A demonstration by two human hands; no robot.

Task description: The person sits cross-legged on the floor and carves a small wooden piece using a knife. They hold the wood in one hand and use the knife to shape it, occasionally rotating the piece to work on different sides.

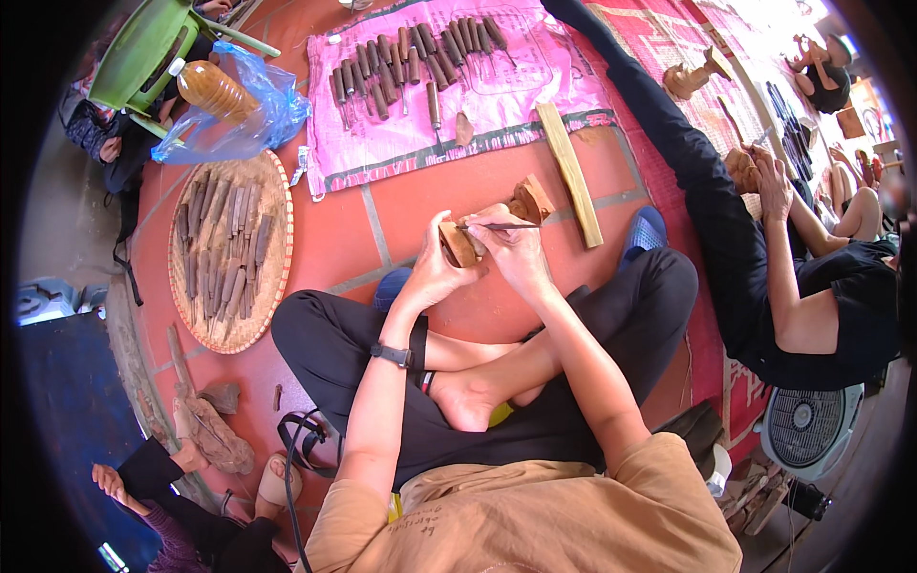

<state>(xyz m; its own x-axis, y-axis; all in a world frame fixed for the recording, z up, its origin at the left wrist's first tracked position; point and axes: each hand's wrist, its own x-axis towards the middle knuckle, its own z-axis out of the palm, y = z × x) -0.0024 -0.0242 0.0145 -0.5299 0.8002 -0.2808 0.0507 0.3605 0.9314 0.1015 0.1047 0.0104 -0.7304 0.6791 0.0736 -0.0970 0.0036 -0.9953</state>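
Tan shirt (573,511) foremost, left hand (437,267) clasps wood (458,250), right hand (513,252) pinches tool (517,226) off pink sheet (382,143)'s edge; short strokes advisable.

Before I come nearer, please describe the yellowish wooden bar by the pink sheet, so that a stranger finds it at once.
Find the big pink sheet at the picture's top. Across its near edge, at the right, a long straight wooden bar slants down onto the red tiles. Its pale yellowish colour and greater length set it apart from the dark-handled tools on the sheet.
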